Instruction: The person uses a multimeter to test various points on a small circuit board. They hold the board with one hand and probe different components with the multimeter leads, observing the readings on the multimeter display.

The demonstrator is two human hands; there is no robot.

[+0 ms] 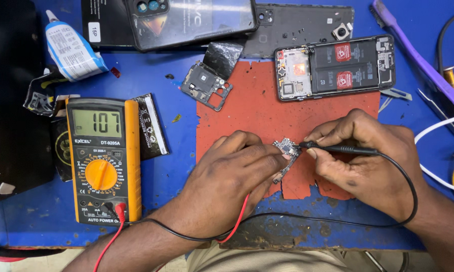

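Note:
A small phone circuit board (pixel 286 150) lies on a red mat (pixel 257 108) in the middle of the blue workbench. My left hand (pixel 232 174) presses down on the board; a red lead runs out from under this hand, its probe hidden. My right hand (pixel 360 158) pinches a black probe (pixel 338 148), whose tip touches the board's right edge. Both leads run to a yellow and grey multimeter (pixel 103 158) at the left, its display lit with digits.
An opened phone (pixel 335 66) with its battery showing lies at the mat's far right corner. A black back cover (pixel 297 25), another phone (pixel 186 20), a small black frame piece (pixel 207 84), a glue tube (pixel 71 48), tweezers (pixel 396 94) and a purple tool (pixel 418 55) surround the mat.

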